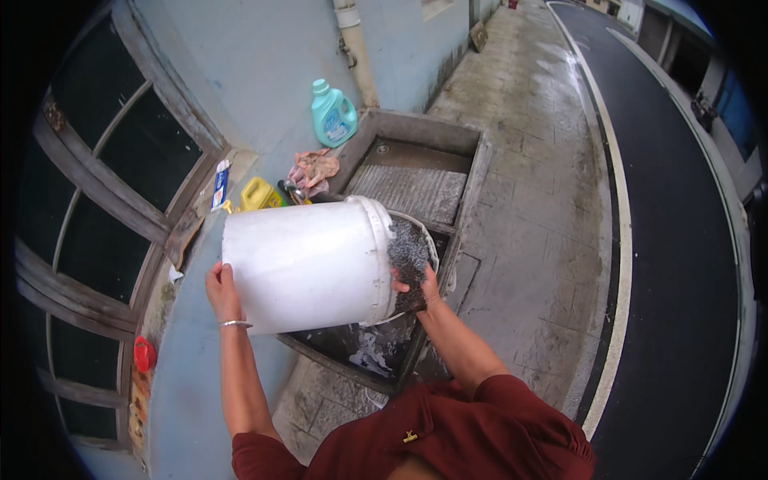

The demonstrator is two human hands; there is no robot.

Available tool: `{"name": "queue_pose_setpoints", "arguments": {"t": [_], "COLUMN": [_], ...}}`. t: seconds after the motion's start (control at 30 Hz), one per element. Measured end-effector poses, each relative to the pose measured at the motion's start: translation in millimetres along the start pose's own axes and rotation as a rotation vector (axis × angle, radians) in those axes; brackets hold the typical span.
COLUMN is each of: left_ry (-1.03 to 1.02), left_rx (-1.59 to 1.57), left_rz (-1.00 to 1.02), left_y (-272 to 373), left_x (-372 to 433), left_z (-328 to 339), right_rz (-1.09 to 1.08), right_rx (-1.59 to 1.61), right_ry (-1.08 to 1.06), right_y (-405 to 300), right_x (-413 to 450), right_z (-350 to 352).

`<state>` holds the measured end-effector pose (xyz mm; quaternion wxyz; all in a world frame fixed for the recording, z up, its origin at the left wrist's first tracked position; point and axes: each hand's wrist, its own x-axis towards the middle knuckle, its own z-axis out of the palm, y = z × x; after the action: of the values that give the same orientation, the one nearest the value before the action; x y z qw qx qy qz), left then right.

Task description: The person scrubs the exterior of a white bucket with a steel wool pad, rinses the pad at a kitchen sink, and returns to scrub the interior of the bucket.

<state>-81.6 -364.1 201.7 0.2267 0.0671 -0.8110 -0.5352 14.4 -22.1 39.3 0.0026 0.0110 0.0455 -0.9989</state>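
Observation:
A large white plastic bucket (300, 264) lies tilted on its side over the concrete wash sink (474, 168), its mouth facing right. My left hand (224, 294), with a metal bangle at the wrist, grips the rim of its base. At the mouth, my right hand (427, 288) holds a dark grey, wiry scouring mesh (409, 246), with the thumb and fingers around it. The bucket's inside is turned away from me. Dark water (366, 345) with patches of foam shows in the basin beneath.
A ribbed washboard slab (414, 189) fills the sink's far part. Along the wall stand a turquoise detergent bottle (333, 117), crumpled pinkish cloths (315, 171), a metal tap (293, 191) and a yellow jug (259, 195). A toothpaste-like box (221, 185) and red object (144, 354) sit by the window.

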Motion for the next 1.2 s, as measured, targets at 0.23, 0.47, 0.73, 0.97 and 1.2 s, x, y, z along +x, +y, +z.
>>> {"name": "queue_pose_setpoints", "arguments": {"t": [0.23,0.47,0.73,0.97,1.2], "left_ry": [-0.007,0.043,0.083,0.056,-0.189], "left_rx": [-0.172,-0.423,-0.618,-0.852,-0.522], "left_rz": [0.054,-0.083,-0.281,-0.387,-0.483], "left_y": [24.2,12.0,-72.9,-144.1,-158.7], "left_x": [5.7,-7.6,-26.5,-49.6,-54.1], "left_z": [-27.5,-9.3,32.2,64.3,74.9], "right_rz": [-0.014,-0.040,0.003,-0.005,0.021], "right_rx": [-0.056,-0.075,-0.236,-0.369,-0.429], "right_ry": [-0.070,-0.228,-0.319,-0.215,-0.225], "right_y": [-4.8,-42.6,-51.9,-34.3,0.4], "right_x": [-0.6,-5.8,-0.1,-10.4,-22.6], "right_z": [47.0,101.2,105.0,112.7,124.2]}}
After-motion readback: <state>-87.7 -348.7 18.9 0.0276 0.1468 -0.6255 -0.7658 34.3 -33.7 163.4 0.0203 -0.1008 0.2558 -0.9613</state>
